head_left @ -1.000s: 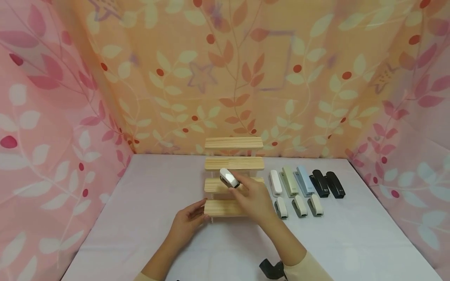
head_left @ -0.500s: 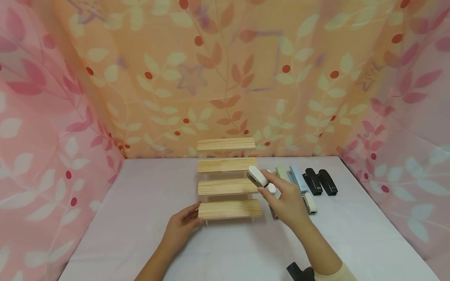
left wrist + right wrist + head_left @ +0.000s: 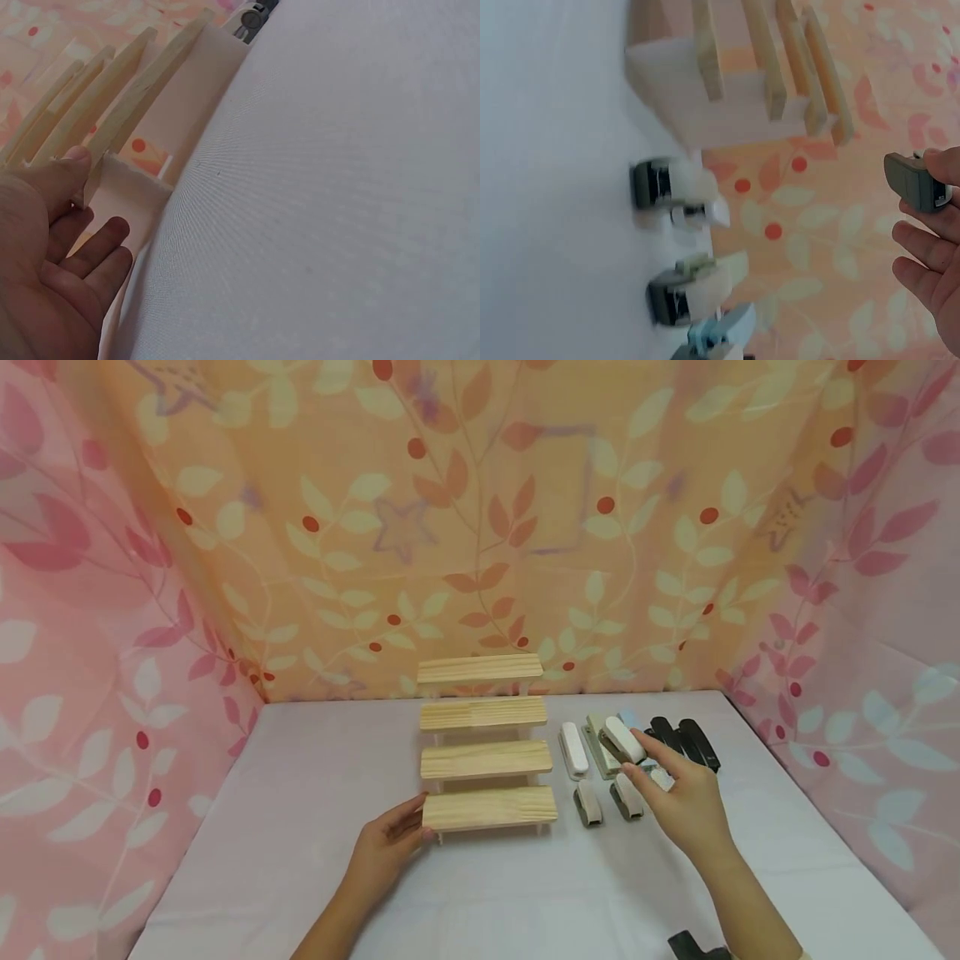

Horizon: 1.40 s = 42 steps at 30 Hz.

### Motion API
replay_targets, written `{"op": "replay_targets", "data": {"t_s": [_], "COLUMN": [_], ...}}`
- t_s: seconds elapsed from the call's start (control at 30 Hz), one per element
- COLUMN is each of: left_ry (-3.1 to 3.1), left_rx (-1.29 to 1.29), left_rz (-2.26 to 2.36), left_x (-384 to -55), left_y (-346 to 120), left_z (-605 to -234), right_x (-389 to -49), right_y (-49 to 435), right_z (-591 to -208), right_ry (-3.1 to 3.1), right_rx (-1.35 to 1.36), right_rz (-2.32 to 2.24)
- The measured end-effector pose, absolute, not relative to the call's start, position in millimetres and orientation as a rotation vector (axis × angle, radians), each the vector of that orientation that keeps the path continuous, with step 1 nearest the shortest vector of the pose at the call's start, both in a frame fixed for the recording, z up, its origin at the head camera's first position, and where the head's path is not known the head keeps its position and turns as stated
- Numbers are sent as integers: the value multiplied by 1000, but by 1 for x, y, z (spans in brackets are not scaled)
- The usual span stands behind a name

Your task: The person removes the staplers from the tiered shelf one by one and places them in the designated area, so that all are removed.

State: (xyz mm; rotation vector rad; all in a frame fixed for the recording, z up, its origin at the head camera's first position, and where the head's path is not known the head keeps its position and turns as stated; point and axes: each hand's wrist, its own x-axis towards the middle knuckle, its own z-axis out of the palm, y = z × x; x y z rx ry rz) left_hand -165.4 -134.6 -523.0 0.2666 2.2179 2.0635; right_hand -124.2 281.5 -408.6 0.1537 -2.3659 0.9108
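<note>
My right hand pinches a small white stapler with a grey base between thumb and fingers, raised above the group of staplers. In the right wrist view the held stapler shows its grey underside. At the left end of a four-step wooden display rack, my left hand grips the lowest board. The left wrist view has the thumb on that board's corner, the other fingers loosely curled below it. A small white-and-grey stapler stands right of the rack, with another beside it.
Behind these lie a longer white stapler, a pale green stapler, a mostly hidden light blue one and two black ones, the outer black stapler farthest right. Patterned curtains enclose the white table.
My right hand has carried the small white stapler from in front of the rack rightward, over the other staplers. My left hand keeps its hold on the rack. The head view has shifted slightly.
</note>
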Motion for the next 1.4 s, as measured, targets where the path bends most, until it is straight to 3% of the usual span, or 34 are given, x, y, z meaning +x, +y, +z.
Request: {"op": "replay_targets", "data": {"t_s": [0.87,1.4], "left_ry": [2236,2292], "left_rx": [258,298], "left_rz": [2060,2027], "left_x": [-163,-163], "left_y": [-133,-135], "left_z": [-524,-525], "right_x": [-105,-110], "right_y": [377,396], "right_z": [-458,-487], "right_ry": [-2430,-2565], "right_rx": [-286,-307], "right_rz": [927,950]}}
